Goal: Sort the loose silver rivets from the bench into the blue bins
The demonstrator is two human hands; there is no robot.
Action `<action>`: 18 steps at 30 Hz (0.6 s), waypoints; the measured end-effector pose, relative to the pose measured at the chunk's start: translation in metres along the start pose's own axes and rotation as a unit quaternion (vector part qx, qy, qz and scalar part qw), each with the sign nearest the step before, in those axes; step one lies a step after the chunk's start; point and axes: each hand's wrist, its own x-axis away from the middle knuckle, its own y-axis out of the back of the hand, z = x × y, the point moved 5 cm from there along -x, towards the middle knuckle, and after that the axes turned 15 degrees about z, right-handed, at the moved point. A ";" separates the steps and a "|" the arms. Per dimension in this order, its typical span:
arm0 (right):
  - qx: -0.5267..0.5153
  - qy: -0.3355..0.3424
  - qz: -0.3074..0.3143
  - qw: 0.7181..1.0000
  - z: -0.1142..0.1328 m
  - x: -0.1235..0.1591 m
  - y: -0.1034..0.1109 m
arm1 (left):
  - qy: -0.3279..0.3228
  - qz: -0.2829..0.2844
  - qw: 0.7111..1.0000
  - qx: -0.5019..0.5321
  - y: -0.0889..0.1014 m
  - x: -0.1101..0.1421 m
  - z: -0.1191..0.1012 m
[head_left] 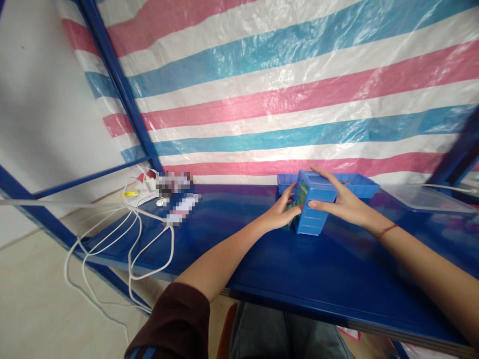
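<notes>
A small blue plastic bin (pixel 318 214) stands tipped up on its end on the blue tabletop, its opening turned left. My right hand (pixel 342 202) grips it from the right, thumb on the near face and fingers over the top. At the opening, my left hand (pixel 282 212) has its thumb and fingers closed around green material (pixel 301 193) that shows at the bin's mouth. What exactly the green pieces are is hard to make out. Behind the bin lies a wider, shallow blue tray (pixel 357 185), partly hidden by my right hand; small items inside it are unclear.
A clear plastic lid (pixel 426 198) lies at the right on the blue table (pixel 209 249). White cables (pixel 140 249) loop over the left edge beside a blurred-out power strip (pixel 182 209). Blue metal posts and a striped plastic sheet (pixel 262 99) stand behind.
</notes>
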 end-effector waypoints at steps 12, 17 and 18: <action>0.079 0.016 0.014 0.997 0.015 0.001 0.007 | -0.044 0.024 0.990 0.134 -0.006 -0.004 0.004; 0.086 0.029 0.026 0.995 0.017 0.001 0.006 | -0.043 -0.017 0.998 0.040 -0.003 0.001 -0.004; 0.089 0.030 0.029 0.995 0.017 0.001 0.006 | -0.041 -0.021 0.999 0.007 -0.003 0.002 -0.006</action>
